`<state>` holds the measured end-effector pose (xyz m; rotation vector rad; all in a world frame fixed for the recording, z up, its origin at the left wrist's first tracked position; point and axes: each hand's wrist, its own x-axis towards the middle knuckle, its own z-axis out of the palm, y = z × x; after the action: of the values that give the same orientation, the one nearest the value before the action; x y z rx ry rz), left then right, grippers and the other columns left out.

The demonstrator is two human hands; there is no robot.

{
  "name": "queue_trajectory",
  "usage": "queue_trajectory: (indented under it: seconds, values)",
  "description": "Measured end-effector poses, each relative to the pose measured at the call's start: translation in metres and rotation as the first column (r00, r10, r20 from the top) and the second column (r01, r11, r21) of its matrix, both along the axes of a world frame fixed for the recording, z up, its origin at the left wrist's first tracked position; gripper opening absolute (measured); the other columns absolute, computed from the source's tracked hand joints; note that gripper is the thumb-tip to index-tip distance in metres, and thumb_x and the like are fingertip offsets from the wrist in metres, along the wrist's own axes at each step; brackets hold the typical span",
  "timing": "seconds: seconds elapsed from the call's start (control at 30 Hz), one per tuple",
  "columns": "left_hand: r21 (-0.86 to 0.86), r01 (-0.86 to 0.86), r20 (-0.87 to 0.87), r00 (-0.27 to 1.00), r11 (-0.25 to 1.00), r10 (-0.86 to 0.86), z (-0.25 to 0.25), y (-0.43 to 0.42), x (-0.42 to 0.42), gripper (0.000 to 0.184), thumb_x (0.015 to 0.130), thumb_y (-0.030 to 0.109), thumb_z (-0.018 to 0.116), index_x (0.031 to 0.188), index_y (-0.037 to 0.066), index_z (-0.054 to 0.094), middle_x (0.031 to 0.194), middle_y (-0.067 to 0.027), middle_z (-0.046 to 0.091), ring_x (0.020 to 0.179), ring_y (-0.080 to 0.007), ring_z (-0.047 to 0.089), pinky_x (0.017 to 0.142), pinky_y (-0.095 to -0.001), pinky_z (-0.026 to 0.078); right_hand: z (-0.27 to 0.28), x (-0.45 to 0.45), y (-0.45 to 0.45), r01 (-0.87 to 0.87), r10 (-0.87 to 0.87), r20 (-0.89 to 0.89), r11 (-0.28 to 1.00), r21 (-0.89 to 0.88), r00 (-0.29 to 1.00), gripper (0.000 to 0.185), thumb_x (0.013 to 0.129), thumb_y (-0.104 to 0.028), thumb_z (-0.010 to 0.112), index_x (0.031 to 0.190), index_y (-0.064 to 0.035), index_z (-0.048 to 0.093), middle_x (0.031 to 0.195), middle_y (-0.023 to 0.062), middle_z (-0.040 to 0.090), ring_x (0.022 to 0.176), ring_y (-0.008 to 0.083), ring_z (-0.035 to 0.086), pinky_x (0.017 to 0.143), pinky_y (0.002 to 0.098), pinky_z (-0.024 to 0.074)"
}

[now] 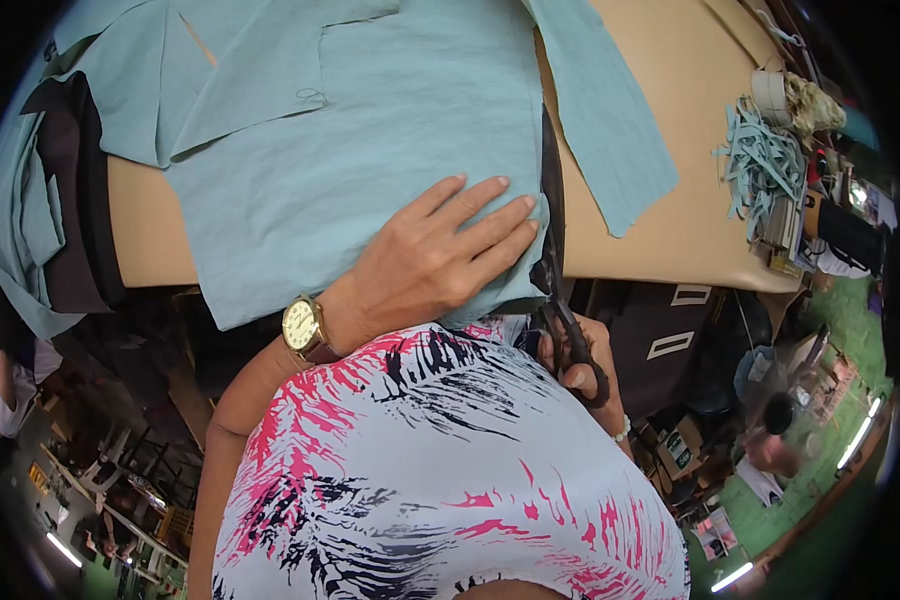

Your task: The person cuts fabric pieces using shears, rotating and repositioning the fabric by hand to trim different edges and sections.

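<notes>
A light blue cloth piece (pixel 300 190) lies spread on the tan tabletop. My left hand (pixel 435 250), with a watch on its wrist, rests flat on the cloth near its right edge, fingers stretched out and slightly apart. Just below and to the right, my right hand (pixel 600 365) is closed round the dark handles of a pair of scissors (pixel 578 345). The blades point up along the cloth's right edge, by a folded corner. Whether they touch the cloth cannot be made out. A dark strip (pixel 551 180) shows along that edge.
A separate blue cloth strip (pixel 610 130) lies to the right on the tan tabletop (pixel 690 240). Blue offcuts (pixel 760 165) are heaped at the far right. More blue and dark cloth (pixel 75 200) hangs over the left side. Dark drawers (pixel 650 320) stand below the table edge.
</notes>
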<state>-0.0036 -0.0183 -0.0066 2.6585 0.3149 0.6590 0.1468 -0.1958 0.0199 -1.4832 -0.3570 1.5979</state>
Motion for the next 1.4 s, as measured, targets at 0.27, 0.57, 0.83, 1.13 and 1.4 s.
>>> queue_trajectory:
  seconds: [0.27,0.57,0.83,1.13,1.4]
  values:
    - [-0.015,0.007,0.017,1.0,1.0,-0.006,0.003,-0.001,-0.001,0.03,0.073,0.01,0.055,0.102,0.005,0.061,0.112,-0.0066,0.059,0.105,-0.025,0.055,0.085,-0.0391,0.047,0.001,-0.003,0.001,0.024,-0.024,0.001,1.0,-0.003,1.0,0.055,0.055,-0.044,0.082,0.073,-0.0003,0.053,0.06,-0.0004,0.049,0.052,0.0056,0.045,0.047,0.0182,0.0322]
    - [-0.015,0.024,0.02,1.0,1.0,-0.023,0.0,-0.002,-0.001,0.03,0.072,0.011,0.055,0.1,0.005,0.062,0.112,-0.0065,0.059,0.105,-0.0252,0.055,0.085,-0.0389,0.047,0.003,-0.003,-0.007,0.029,-0.029,0.008,0.997,-0.072,1.0,0.048,0.059,-0.041,0.08,0.071,-0.0023,0.054,0.063,-0.0026,0.05,0.055,0.0036,0.042,0.048,0.0179,0.0297]
    - [-0.018,0.028,0.009,1.0,0.999,-0.028,0.0,-0.002,-0.001,0.029,0.073,0.011,0.055,0.101,0.004,0.061,0.112,-0.0066,0.059,0.106,-0.0254,0.055,0.085,-0.039,0.046,0.005,-0.002,-0.008,0.002,-0.002,0.018,0.999,-0.044,1.0,0.044,0.064,-0.037,0.078,0.069,-0.0028,0.052,0.061,-0.003,0.047,0.055,0.0039,0.04,0.048,0.0188,0.0285]
    - [-0.023,0.04,0.0,0.999,0.999,-0.04,-0.001,-0.002,-0.002,0.03,0.073,0.01,0.055,0.102,0.004,0.061,0.114,-0.0069,0.058,0.107,-0.0259,0.054,0.086,-0.0393,0.046,0.002,-0.003,-0.013,0.021,-0.021,-0.003,0.999,-0.044,1.0,0.042,0.065,-0.034,0.079,0.069,-0.0024,0.052,0.061,-0.0031,0.046,0.054,0.0039,0.04,0.048,0.0185,0.0289]
    - [-0.02,0.04,0.006,0.999,0.999,-0.04,-0.004,-0.003,-0.002,0.03,0.072,0.01,0.055,0.102,0.004,0.061,0.113,-0.0068,0.058,0.106,-0.0258,0.054,0.085,-0.0394,0.046,0.007,-0.003,-0.014,-0.015,0.022,0.067,0.995,-0.101,0.997,0.035,0.068,-0.028,0.077,0.069,-0.0034,0.052,0.061,-0.0042,0.045,0.055,0.0031,0.039,0.048,0.0181,0.0277]
